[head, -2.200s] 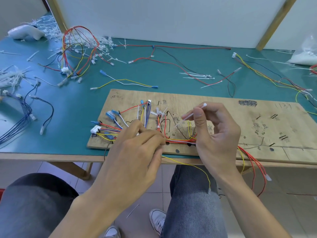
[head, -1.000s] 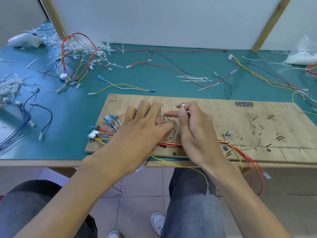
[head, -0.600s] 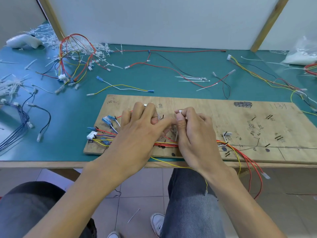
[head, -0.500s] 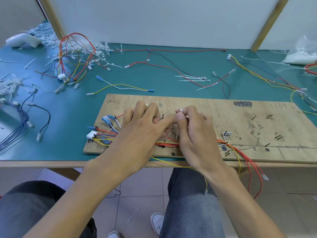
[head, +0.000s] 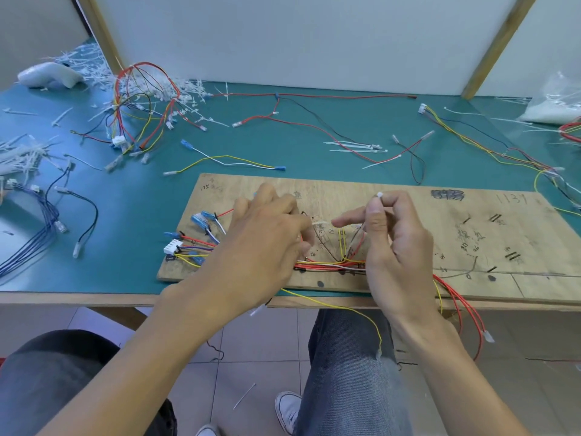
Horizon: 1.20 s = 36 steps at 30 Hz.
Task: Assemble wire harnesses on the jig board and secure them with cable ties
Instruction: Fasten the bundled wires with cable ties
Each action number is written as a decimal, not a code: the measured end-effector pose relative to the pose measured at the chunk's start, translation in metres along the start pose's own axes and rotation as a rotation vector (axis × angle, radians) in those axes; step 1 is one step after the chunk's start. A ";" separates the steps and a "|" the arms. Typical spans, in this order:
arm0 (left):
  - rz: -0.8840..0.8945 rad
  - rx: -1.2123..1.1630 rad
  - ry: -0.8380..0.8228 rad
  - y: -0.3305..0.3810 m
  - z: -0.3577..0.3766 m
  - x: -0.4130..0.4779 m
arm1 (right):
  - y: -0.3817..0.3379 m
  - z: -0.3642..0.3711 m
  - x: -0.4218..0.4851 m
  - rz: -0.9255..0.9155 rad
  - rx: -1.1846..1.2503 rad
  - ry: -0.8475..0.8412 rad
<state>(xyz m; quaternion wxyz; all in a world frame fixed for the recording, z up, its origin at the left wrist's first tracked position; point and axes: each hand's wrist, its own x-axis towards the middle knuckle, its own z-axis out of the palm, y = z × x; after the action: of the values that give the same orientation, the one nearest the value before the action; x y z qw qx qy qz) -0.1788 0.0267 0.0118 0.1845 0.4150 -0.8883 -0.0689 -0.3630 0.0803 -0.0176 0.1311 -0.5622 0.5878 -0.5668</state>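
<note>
Wire harness (head: 327, 265) lies on the plywood jig board (head: 471, 215), at the near edge of the teal table (head: 132, 196). Its blue terminals (head: 198, 221) and white connector (head: 172, 247) fan out at the board's left end. The left hand (head: 264, 243) lies over the wires with its fingers stretched out; whether it grips anything is hidden. Just beside it, not touching, the right hand (head: 397, 243) pinches the head of a white cable tie (head: 379, 195).

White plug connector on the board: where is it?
Head view: the white plug connector lies on the jig board, at its left edge, left of the left hand.
</note>
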 end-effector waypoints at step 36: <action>-0.032 -0.005 -0.222 -0.020 -0.011 0.031 | 0.013 0.020 0.008 -0.100 -0.320 -0.224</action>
<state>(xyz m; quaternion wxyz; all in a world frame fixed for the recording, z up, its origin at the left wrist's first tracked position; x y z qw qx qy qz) -0.1786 -0.0094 0.0243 0.0847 0.4186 -0.8963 -0.1196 -0.3567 0.0601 -0.0307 0.0764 -0.6639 0.6236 -0.4057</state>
